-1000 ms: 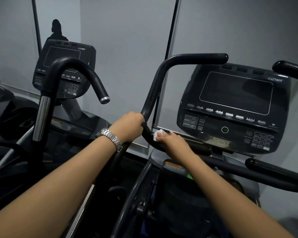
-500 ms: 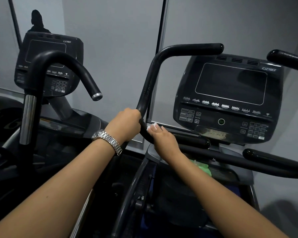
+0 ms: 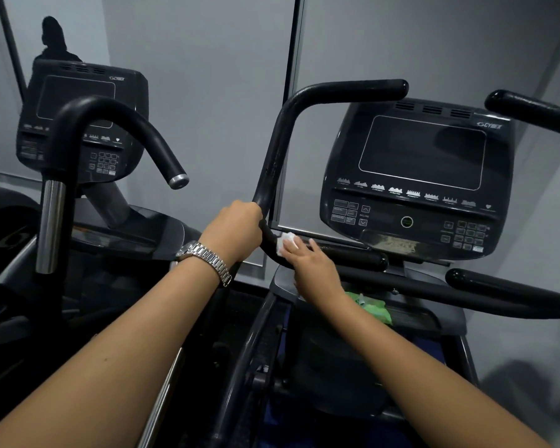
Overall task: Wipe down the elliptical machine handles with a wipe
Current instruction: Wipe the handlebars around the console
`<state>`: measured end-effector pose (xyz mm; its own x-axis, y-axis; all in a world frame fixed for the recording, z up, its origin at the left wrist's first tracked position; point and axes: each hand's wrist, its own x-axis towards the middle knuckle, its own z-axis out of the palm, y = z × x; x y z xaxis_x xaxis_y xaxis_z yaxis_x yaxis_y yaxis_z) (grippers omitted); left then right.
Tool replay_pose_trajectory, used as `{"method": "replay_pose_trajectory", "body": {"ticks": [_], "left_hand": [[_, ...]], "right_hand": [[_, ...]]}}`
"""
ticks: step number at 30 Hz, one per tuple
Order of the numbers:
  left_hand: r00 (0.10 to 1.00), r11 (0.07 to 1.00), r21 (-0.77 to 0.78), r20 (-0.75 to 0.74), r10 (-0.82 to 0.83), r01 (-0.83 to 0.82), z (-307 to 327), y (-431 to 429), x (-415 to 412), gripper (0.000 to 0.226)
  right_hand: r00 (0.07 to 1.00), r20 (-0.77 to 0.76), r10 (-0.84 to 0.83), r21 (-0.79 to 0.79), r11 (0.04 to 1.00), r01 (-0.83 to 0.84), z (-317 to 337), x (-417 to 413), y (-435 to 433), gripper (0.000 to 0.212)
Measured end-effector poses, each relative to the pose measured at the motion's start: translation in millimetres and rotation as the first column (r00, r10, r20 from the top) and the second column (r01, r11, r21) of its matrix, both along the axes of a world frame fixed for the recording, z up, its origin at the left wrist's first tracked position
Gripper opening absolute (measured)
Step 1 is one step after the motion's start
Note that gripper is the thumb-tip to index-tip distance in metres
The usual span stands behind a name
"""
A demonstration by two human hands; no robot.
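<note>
The elliptical's left black handle (image 3: 277,150) rises from the centre and bends right at the top. My left hand (image 3: 236,229), with a metal watch on the wrist, grips this handle at its lower bend. My right hand (image 3: 314,263) presses a small white wipe (image 3: 285,242) onto the short lower handle bar (image 3: 349,255) just right of my left hand; part of the wipe shows past my fingertips. The right handle (image 3: 527,113) enters from the right edge.
The console (image 3: 417,176) with a dark screen and keypad stands behind the handles. A green wipe pack (image 3: 372,307) lies on the machine's shelf below my right wrist. A second elliptical with its curved handle (image 3: 117,124) stands at the left.
My right hand has slid a little along the lower bar, and the white wipe now shows past my fingertips. My left hand keeps its grip. The camera shifted slightly.
</note>
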<state>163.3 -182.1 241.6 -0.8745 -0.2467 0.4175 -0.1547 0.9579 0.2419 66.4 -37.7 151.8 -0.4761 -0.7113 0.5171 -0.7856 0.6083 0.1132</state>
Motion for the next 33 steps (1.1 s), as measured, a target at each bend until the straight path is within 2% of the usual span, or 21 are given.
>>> {"method": "replay_pose_trajectory", "body": {"ticks": [4,6,8,11,13,16,17,21,24,27,33], "left_hand": [[0.999,0.997,-0.066,-0.009,0.042,-0.043,3.4,7.7,9.3,0.014],[0.998,0.987,-0.15,-0.018,0.052,-0.054,1.4,18.1,19.8,0.01],[0.998,0.975,-0.22,-0.047,0.033,-0.043,-3.7,28.1,30.4,0.019],[0.996,0.973,-0.228,-0.083,0.019,-0.038,-5.9,28.5,32.1,0.022],[0.996,0.973,-0.224,-0.086,0.034,-0.053,-5.2,26.6,30.9,0.021],[0.995,0.974,-0.218,-0.092,0.046,-0.065,-5.7,28.0,31.2,0.018],[0.994,0.975,-0.213,-0.097,0.049,-0.069,-5.8,28.6,31.2,0.017],[0.993,0.971,-0.224,-0.102,0.058,-0.08,-6.3,28.9,31.5,0.017],[0.992,0.971,-0.227,-0.116,0.052,-0.078,-6.6,28.7,31.3,0.016],[0.991,0.971,-0.224,-0.117,0.063,-0.088,-6.8,28.0,31.1,0.015],[0.992,0.976,-0.198,-0.098,0.076,-0.094,-7.5,25.7,28.5,0.017]], "right_hand": [[0.992,-0.006,-0.129,-0.05,0.99,0.128,2.8,-6.1,8.6,0.06],[0.992,0.02,-0.128,-0.062,0.99,0.129,0.3,-4.2,-1.4,0.052],[0.996,-0.007,-0.087,-0.067,0.994,0.086,-3.7,-2.5,-3.8,0.041],[0.992,-0.03,-0.124,-0.12,0.986,0.119,-0.3,-0.1,16.4,0.034],[0.984,-0.017,-0.175,-0.232,0.958,0.167,7.7,1.1,27.5,0.026],[0.985,-0.012,-0.171,-0.213,0.963,0.165,16.0,-3.3,19.9,0.018],[0.989,-0.017,-0.146,-0.186,0.973,0.14,15.1,-4.4,14.2,0.019],[0.994,-0.112,-0.015,-0.144,0.99,-0.002,-7.9,-12.8,16.4,0.048],[0.984,-0.176,0.024,-0.25,0.966,-0.068,-13.4,-23.2,40.7,0.041],[0.975,-0.221,-0.034,-0.319,0.947,-0.04,-6.7,-18.8,39.0,0.041],[0.979,-0.197,0.046,-0.29,0.952,-0.103,-13.4,-17.2,18.6,0.041]]}}
